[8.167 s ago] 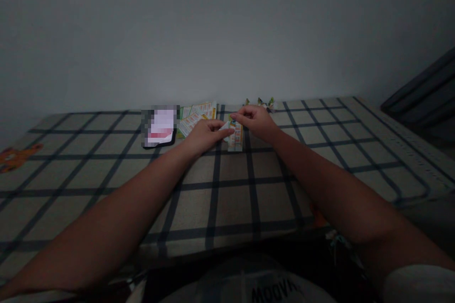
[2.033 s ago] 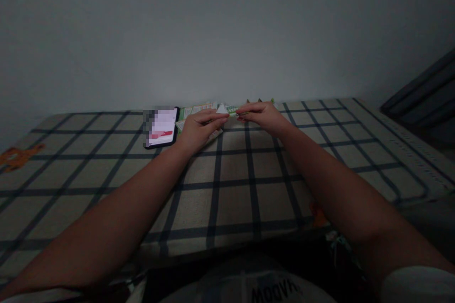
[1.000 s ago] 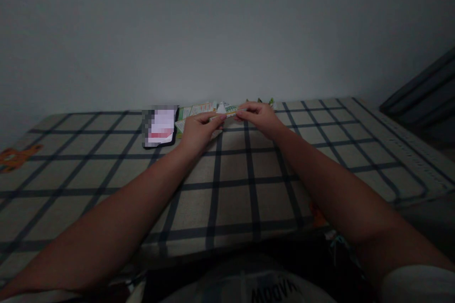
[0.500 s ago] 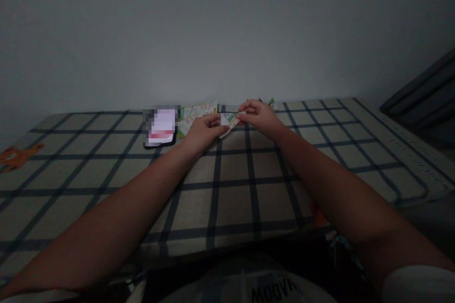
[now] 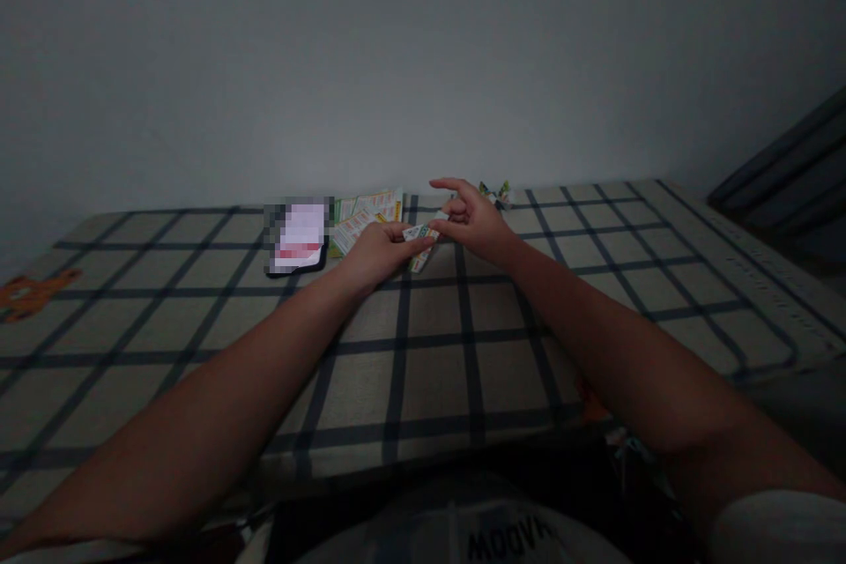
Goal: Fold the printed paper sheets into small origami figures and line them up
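A small folded printed paper (image 5: 421,240) is held low over the checked sheet (image 5: 436,352). My left hand (image 5: 376,251) is closed on its left end, thumb on top. My right hand (image 5: 468,216) pinches its right end with thumb and a curled finger, while the index finger sticks up and out. Both forearms reach forward from the bottom corners of the view. The room is dim and the paper's print cannot be read.
A lit phone (image 5: 299,237) lies left of my hands, with a fan of printed papers (image 5: 367,213) beside it. Small folded paper pieces (image 5: 495,191) sit by the wall behind my right hand. A dark piece of furniture (image 5: 783,181) stands at the right.
The paper was held up stretched between both hands, then came down toward the sheet folded smaller. My right index finger has lifted off it.
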A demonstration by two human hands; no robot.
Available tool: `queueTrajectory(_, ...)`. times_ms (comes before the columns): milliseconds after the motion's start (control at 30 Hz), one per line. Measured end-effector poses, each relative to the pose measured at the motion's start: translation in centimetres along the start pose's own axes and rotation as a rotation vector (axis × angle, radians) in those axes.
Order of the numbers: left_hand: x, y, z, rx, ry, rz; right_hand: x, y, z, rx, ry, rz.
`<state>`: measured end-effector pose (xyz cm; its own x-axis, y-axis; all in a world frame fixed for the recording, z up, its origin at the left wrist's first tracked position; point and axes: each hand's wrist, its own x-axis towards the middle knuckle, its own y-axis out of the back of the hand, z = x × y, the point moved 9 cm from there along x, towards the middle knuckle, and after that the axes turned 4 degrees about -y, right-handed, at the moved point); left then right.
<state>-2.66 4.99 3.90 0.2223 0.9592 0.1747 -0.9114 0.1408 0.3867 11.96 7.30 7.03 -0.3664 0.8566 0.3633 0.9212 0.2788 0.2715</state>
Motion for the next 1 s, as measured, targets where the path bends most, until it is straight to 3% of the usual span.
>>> queueTrajectory(200,0.0,-0.2,0.1,-0.093,-0.031,0.032,0.3,0.4,0.5,0.067,-0.125,0.0)
queueTrajectory(433,-0.2,-0.1,1.2,-0.039,-0.041,-0.008,0.2,0.8,0.3,0.044,-0.125,0.056)
queueTrajectory(600,-0.2,0.0,1.4,-0.11,-0.064,0.015,0.4,0.8,1.2,0.21,-0.167,0.074)
queueTrajectory(800,0.5,0.9,0.2,-0.264,-0.079,0.11,0.3,-1.0,2.5,0.208,-0.265,-0.146)
queueTrajectory(1000,0.8,0.2,-0.4,-0.366,-0.049,0.061,0.1,-1.4,2.5,0.267,-0.27,-0.169)
